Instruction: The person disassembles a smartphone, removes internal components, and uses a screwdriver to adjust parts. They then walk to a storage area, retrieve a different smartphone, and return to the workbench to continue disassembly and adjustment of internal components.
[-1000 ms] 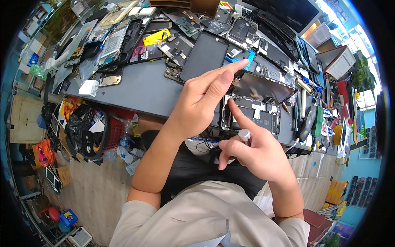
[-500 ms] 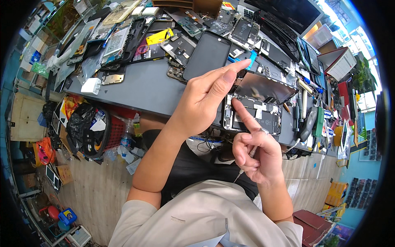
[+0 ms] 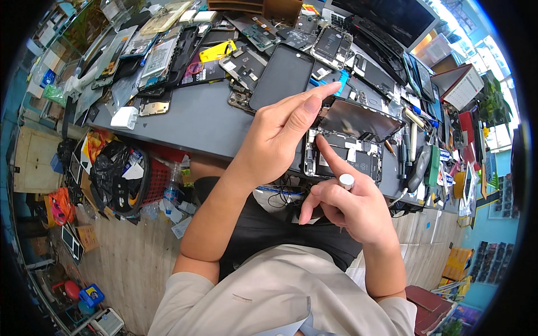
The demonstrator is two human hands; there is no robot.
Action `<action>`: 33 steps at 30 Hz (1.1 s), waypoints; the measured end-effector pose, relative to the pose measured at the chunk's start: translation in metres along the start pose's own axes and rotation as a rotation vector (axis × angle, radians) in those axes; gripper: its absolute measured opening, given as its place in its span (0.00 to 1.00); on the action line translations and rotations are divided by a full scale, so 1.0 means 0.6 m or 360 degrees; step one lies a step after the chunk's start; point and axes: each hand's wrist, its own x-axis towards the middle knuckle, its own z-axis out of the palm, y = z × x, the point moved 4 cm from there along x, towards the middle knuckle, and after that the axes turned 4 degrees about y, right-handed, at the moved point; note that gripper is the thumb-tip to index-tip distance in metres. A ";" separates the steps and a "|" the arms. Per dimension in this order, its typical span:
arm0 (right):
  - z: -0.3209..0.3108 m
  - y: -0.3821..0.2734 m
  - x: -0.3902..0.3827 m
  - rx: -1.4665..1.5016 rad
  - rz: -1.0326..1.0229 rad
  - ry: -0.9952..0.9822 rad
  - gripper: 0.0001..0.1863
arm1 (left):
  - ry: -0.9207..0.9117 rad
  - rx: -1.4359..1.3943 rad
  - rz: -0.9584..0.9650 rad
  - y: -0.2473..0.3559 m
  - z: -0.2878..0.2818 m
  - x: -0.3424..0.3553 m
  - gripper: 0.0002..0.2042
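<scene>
An opened phone point(image 3: 342, 159) lies near the desk's front edge, its battery and inner parts bare. Its dark screen point(image 3: 358, 120) is tilted up from the far side of the body. My left hand point(image 3: 274, 131) is at the phone's left, fingers stretched out beside the raised screen; whether they touch it I cannot tell. My right hand point(image 3: 356, 207) keeps a screwdriver in its curled fingers; the round white end point(image 3: 346, 181) shows above the hand and most of the shaft is hidden. Its index finger points into the phone's upper left corner.
A black phone-shaped panel point(image 3: 283, 75) lies beyond my left hand, among several dismantled phones. A blue tool point(image 3: 343, 81) lies behind the screen. To the right are a black handset-like tool point(image 3: 417, 176) and pens. A red basket point(image 3: 157, 179) of waste stands below the desk's left.
My right hand has turned over, bringing the screwdriver's white end up into view, while its index fingertip stays at the phone's corner. My left hand and the phone look unmoved.
</scene>
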 end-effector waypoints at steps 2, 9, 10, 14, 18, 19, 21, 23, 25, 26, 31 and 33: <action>-0.001 -0.007 -0.001 -0.0052 0.0053 -0.0014 0.47 | 0.0001 0.0005 0.0000 0.002 0.000 -0.001 0.31; 0.007 -0.033 0.001 -0.0318 0.0123 -0.0017 0.48 | 0.0001 0.0001 0.0003 0.002 -0.001 0.000 0.31; 0.009 -0.035 0.002 -0.0358 0.0131 0.0005 0.48 | -0.0005 -0.0016 0.0004 0.001 0.000 0.000 0.31; 0.014 -0.041 -0.002 -0.0574 0.0112 0.0028 0.48 | -0.0003 -0.0001 0.0030 0.001 0.000 0.001 0.31; 0.015 -0.036 0.001 -0.0435 0.0151 0.0017 0.49 | 0.0010 0.0015 -0.0023 0.004 -0.002 -0.002 0.31; 0.015 -0.033 0.000 -0.0331 0.0207 0.0006 0.49 | 0.0011 0.0014 -0.0038 0.002 -0.001 -0.003 0.31; 0.014 -0.026 0.001 -0.0098 0.0246 -0.0004 0.49 | 0.0010 0.0014 -0.0013 0.003 0.000 -0.002 0.32; 0.009 -0.008 0.001 0.0160 0.0212 0.0001 0.49 | 0.0009 0.0018 -0.0006 0.003 -0.001 -0.001 0.32; 0.010 0.002 0.003 0.0310 0.0151 -0.0034 0.49 | 0.0007 0.0024 -0.0017 0.003 -0.002 -0.001 0.32; 0.010 0.006 0.003 0.0388 0.0117 -0.0050 0.48 | 0.0004 0.0013 -0.0005 0.002 -0.001 -0.001 0.31; -0.003 0.045 0.009 0.0932 -0.0049 -0.0244 0.45 | 0.0000 -0.0026 -0.0010 0.002 0.000 0.000 0.31; -0.005 0.053 0.013 0.1149 -0.0062 -0.0324 0.43 | 0.0008 -0.0016 -0.0030 0.004 0.000 -0.001 0.31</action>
